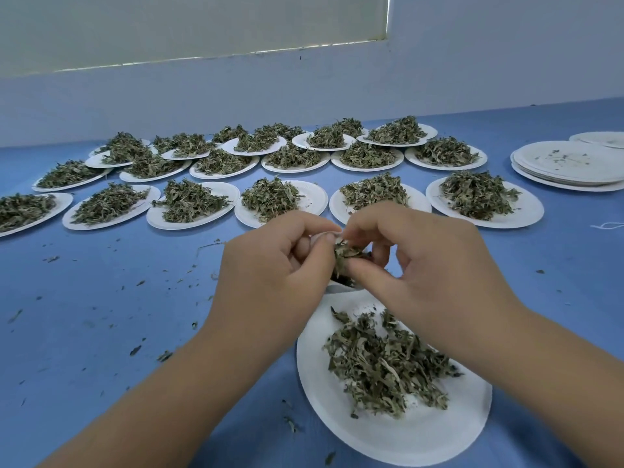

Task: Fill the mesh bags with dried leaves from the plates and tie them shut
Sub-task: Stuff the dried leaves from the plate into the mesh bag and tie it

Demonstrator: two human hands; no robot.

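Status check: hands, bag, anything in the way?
Left hand pinches bag rim. Right hand pinches leaves at its mouth. Bag not tied; more leaves on near plate. Nothing in the way.

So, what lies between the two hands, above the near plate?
In the head view, a clump of dried leaves sits between the left hand and right hand, in the mouth of a mesh bag they hold.

Blue table (101, 298) carries leaf-heaped plates (528, 216) (crumbs (135, 350) scattered).
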